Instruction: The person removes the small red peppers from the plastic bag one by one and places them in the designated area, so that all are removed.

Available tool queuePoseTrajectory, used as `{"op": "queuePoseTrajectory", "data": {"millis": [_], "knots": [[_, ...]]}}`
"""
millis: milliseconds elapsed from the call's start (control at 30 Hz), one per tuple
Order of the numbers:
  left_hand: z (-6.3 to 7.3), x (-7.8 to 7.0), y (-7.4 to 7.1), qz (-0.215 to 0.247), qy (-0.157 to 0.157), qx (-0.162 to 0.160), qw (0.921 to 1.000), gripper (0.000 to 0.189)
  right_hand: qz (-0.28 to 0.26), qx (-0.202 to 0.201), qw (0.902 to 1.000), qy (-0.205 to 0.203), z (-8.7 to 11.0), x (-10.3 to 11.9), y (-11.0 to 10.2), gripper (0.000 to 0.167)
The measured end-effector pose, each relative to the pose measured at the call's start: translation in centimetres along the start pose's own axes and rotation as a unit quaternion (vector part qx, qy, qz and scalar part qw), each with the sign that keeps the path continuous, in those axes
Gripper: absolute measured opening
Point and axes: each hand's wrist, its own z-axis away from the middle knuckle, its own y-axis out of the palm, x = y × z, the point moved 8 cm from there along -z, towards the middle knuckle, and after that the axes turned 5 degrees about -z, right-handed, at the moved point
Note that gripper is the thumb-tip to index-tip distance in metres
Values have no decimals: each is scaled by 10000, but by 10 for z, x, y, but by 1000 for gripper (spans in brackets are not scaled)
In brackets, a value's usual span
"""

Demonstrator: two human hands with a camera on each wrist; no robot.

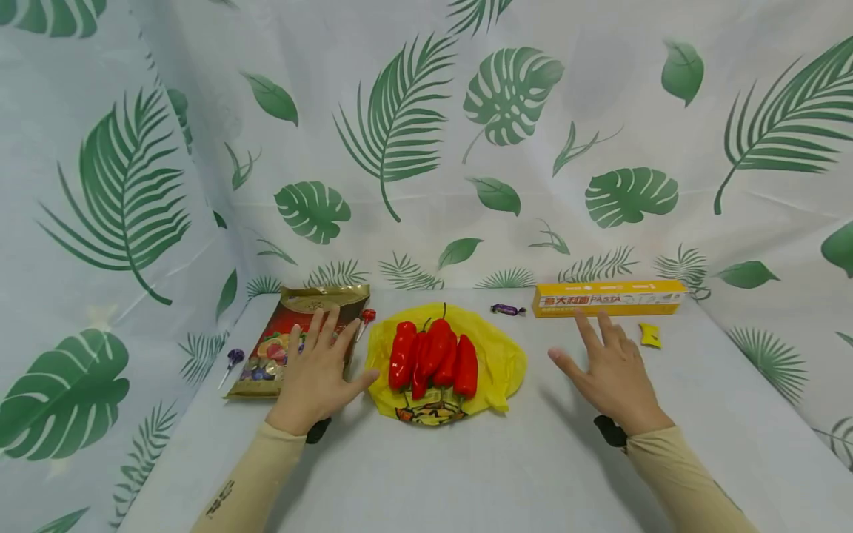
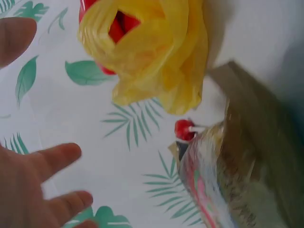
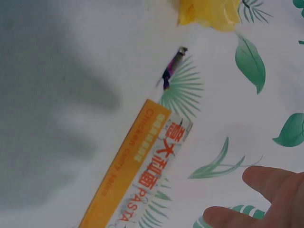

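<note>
Several red peppers (image 1: 436, 355) lie on a crumpled yellow plastic bag (image 1: 503, 359) in the middle of the table. My left hand (image 1: 320, 374) hovers with spread fingers over the right part of a red and gold candy bag (image 1: 266, 363), holding nothing. To the right, my right hand (image 1: 613, 377) is also spread and holds nothing, in front of a yellow pasta box (image 1: 609, 298). In the left wrist view the yellow bag (image 2: 161, 57) partly hides the peppers. The right wrist view shows the pasta box (image 3: 137, 166) beyond the fingers (image 3: 270, 183).
A red lollipop (image 1: 367, 317) lies between the candy bag and the yellow bag; a purple lollipop (image 1: 233, 358) lies at the far left. A purple-wrapped candy (image 1: 509, 309) is left of the box, and a yellow-wrapped candy (image 1: 650, 335) sits at its right. Leaf-printed sheeting (image 1: 413, 244) stands behind.
</note>
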Motion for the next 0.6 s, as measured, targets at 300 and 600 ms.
{"op": "queuePoseTrajectory", "data": {"millis": [300,600], "knots": [[3,-28,-13,583,1041,-840,9893,45,-833,60,9965,-52,-7,15,4,93],[5,-53,3,1350,2136,190,9674,14,-1847,262,9822,-243,-20,52,26,71]]}}
